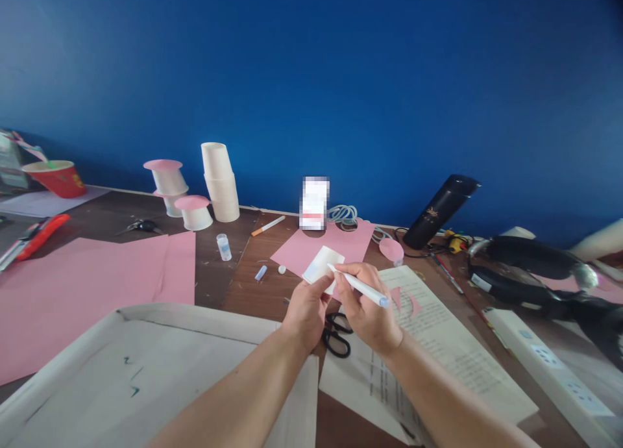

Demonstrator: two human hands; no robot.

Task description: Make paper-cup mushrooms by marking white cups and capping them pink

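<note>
My left hand is closed round a small white paper cup, tilted on its side above the pink paper. In my right hand is a white marker pen with a light blue end, its tip at the cup's side. Fingers hide part of the cup. Beneath my hands lie black-handled scissors, their blades hidden. A small blue cap and a white round piece rest on the table to the left.
Stacked paper cups and cups with pink discs stand at the back left. A phone leans on the wall. A black flask, printed sheets and a power strip are on the right; pink paper lies left.
</note>
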